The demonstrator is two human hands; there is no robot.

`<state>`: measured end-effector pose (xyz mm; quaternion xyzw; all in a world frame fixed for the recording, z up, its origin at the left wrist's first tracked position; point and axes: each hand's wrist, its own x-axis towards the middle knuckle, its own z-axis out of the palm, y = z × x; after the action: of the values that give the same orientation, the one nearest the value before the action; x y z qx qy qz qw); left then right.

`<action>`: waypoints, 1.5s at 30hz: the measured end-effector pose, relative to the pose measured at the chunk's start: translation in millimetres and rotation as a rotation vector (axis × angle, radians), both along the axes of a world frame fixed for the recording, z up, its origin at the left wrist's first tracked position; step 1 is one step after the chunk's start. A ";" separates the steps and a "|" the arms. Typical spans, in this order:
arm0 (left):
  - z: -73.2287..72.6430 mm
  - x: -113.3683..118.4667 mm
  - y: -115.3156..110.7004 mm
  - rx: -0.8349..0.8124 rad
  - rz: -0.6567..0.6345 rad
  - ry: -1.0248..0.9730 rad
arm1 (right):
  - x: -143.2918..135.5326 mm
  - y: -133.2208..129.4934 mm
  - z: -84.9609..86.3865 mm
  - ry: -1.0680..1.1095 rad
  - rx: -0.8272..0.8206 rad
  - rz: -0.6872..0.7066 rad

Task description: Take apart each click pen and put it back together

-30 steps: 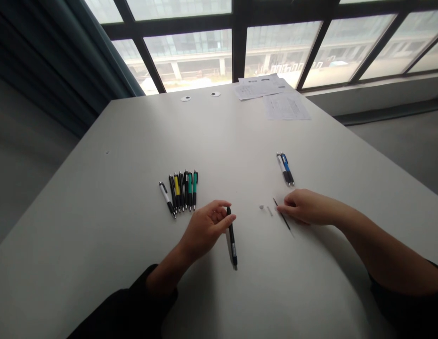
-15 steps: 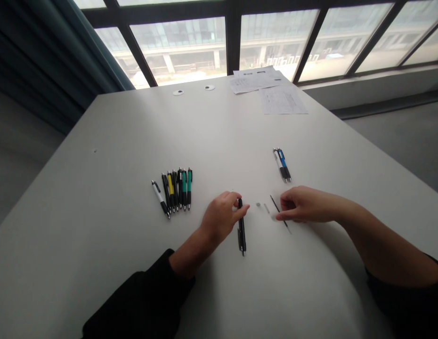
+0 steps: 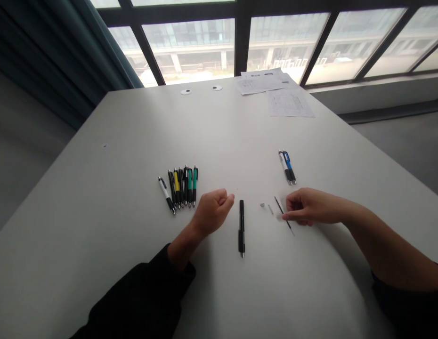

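A black click pen barrel [image 3: 242, 226] lies lengthwise on the white table in front of me. Just left of it, apart from it, my left hand [image 3: 212, 213] is closed in a fist, with nothing showing in it. My right hand [image 3: 304, 207] rests low over the table to the right. Its fingers are curled, and the thumb tip is against a thin dark pen refill [image 3: 279, 205]; the fingers' hold on it is partly hidden. Between the barrel and the refill lie a small spring [image 3: 270, 209] and a small silvery pen tip [image 3: 262, 205].
Several pens [image 3: 182, 187] in black, yellow and green lie side by side at left, a white pen [image 3: 166, 195] beside them. A white pen [image 3: 285, 167] and a blue pen [image 3: 290, 166] lie at right. Papers [image 3: 291, 102] lie near the window.
My left hand has let go of the black pen barrel, moved a little left and closed. My right hand stays at the refill. The whole view has shifted slightly.
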<state>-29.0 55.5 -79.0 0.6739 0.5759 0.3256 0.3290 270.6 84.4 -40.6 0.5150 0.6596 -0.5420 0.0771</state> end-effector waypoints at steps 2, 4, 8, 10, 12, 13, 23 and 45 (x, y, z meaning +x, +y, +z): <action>-2.0 -6.9 1.3 -0.044 0.006 -0.045 | 3.9 2.6 -7.7 0.038 -0.014 -0.010; -5.0 -10.9 2.2 -0.077 0.016 -0.079 | 7.9 5.7 -15.4 0.086 -0.013 0.013; -7.8 -9.8 1.4 -0.080 0.013 -0.091 | 12.7 8.9 -23.3 0.125 0.016 0.045; -5.9 -7.7 0.2 -0.060 -0.015 -0.073 | 12.3 8.5 -23.1 0.110 0.018 0.030; -2.1 -7.8 -0.4 -0.054 -0.071 -0.054 | 10.8 7.6 -21.9 0.098 0.015 0.018; 0.0 -9.1 -0.1 -0.057 -0.124 -0.045 | 10.0 7.1 -21.3 0.095 0.014 0.016; 2.4 -26.5 6.5 0.053 -0.572 0.180 | 8.4 6.5 -20.8 0.098 0.015 0.005; -2.4 -24.0 5.0 0.136 -0.622 0.158 | 8.3 6.6 -21.0 0.101 0.009 -0.003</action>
<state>-53.0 60.4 -81.4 0.8612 0.3430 0.1937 0.3212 278.9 91.0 -61.6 0.4882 0.6645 -0.5643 0.0405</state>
